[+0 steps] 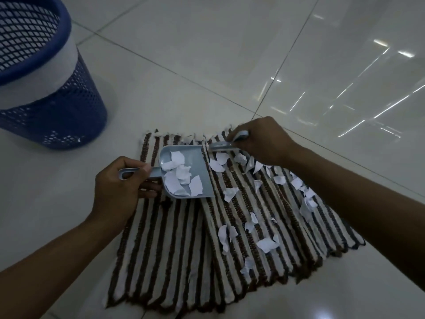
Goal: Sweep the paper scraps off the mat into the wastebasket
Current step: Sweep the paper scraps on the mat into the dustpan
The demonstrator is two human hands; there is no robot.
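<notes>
A brown-and-cream striped mat (pixel 174 254) lies on the tiled floor. My left hand (pixel 119 187) grips the handle of a small grey dustpan (pixel 197 155), which rests on the mat's far left part and holds several white paper scraps (pixel 181 178). My right hand (pixel 262 141) is closed on a small grey brush (pixel 222 147) at the mat's far edge, just right of the dustpan. More white scraps (pixel 266 244) lie scattered over the right half of the mat. A blue mesh wastebasket (pixel 53 107) with a white band stands at the upper left, off the mat.
Glossy pale floor tiles (pixel 230 54) surround the mat on all sides, with light reflections at the right. The wastebasket stands about a hand's length beyond the mat's far left corner.
</notes>
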